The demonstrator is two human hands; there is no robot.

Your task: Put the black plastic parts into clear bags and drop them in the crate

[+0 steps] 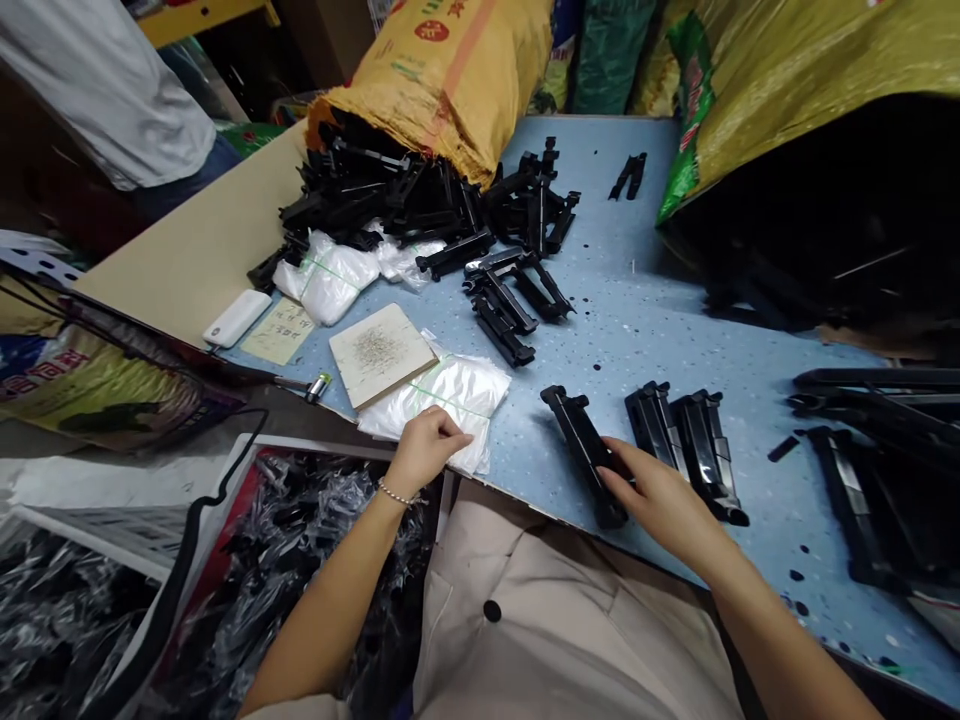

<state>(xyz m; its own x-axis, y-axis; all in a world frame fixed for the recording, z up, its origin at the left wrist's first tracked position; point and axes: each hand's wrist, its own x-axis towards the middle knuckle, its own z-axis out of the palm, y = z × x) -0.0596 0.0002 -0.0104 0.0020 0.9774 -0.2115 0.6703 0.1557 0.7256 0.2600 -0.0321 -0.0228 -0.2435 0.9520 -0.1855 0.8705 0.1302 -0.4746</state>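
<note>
My left hand (427,447) pinches the near edge of a stack of clear plastic bags (450,390) bound with a green band, at the table's front edge. My right hand (660,500) rests closed on the near end of a long black plastic part (577,435) that lies on the blue table (637,310). Two more black parts (686,435) lie just right of that hand.
A yellow sack (450,70) spills a heap of black parts (390,195) at the back. More parts (510,295) lie mid-table and at the right edge (862,450). A wooden block (382,350), white bag bundles (330,275) and a white power bank (236,318) sit left. Bagged parts (285,560) fill a bin below. A person (105,90) stands far left.
</note>
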